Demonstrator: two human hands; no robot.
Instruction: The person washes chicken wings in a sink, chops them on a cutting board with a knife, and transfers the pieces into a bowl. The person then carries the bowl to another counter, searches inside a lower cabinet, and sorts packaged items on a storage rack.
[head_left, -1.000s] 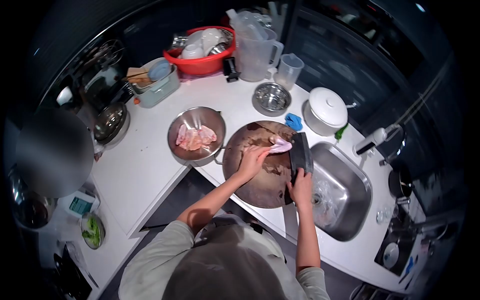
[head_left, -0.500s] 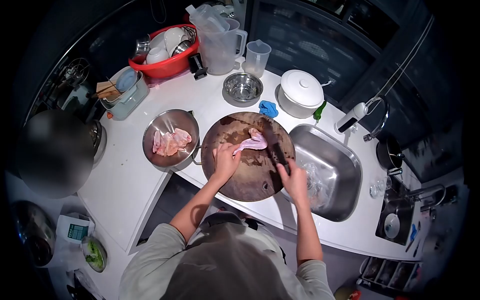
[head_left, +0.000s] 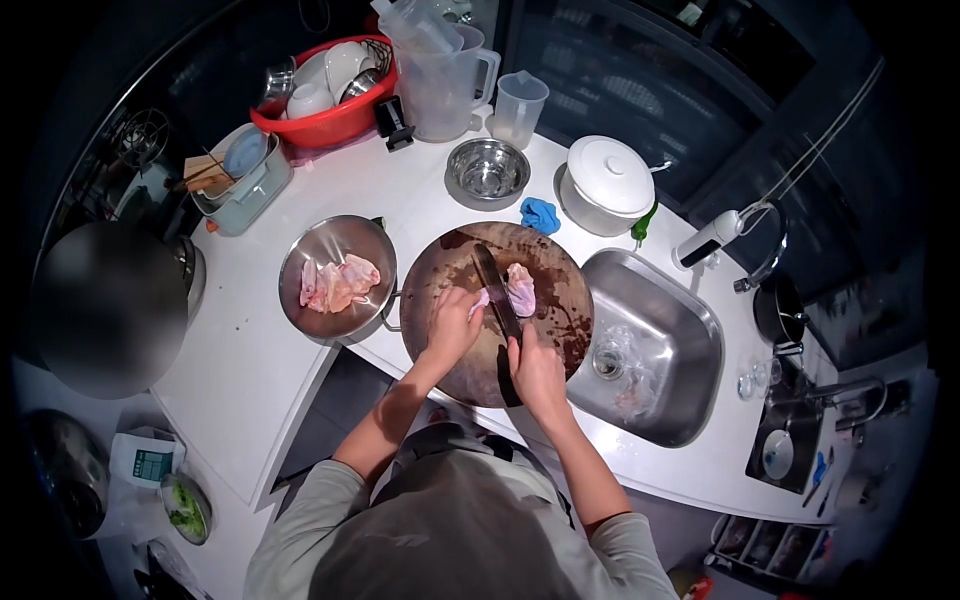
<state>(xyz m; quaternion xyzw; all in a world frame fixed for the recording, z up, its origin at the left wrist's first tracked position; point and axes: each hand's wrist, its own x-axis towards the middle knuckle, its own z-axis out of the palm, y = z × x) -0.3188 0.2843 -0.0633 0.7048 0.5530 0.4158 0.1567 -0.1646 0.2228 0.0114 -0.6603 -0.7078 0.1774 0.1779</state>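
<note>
On a round wooden chopping board point(head_left: 460, 370) lies a raw chicken piece point(head_left: 521, 290), just right of the blade of a dark cleaver point(head_left: 493, 280). My right hand point(head_left: 537, 373) is closed round the cleaver's handle at the board's lower middle. Left of the blade, my left hand point(head_left: 454, 322) pinches the small pink end of the chicken, its fingers close to the blade. The blade stands edge-down between the two portions; whether they are fully parted cannot be told. A steel pan point(head_left: 337, 238) with several raw chicken pieces point(head_left: 340, 284) sits left of the board.
A steel sink point(head_left: 690, 400) with clear plastic inside adjoins the board's right. Behind stand a steel bowl point(head_left: 487, 172), a blue cloth point(head_left: 540, 215), a white lidded pot point(head_left: 608, 183), plastic jugs point(head_left: 520, 108) and a red basin point(head_left: 325, 130) of dishes. A green chili point(head_left: 644, 222) lies by the pot.
The cleaver has moved left from the board's right side onto the chicken, with my right hand round its handle. The larger chicken portion now stands more upright, right of the blade.
</note>
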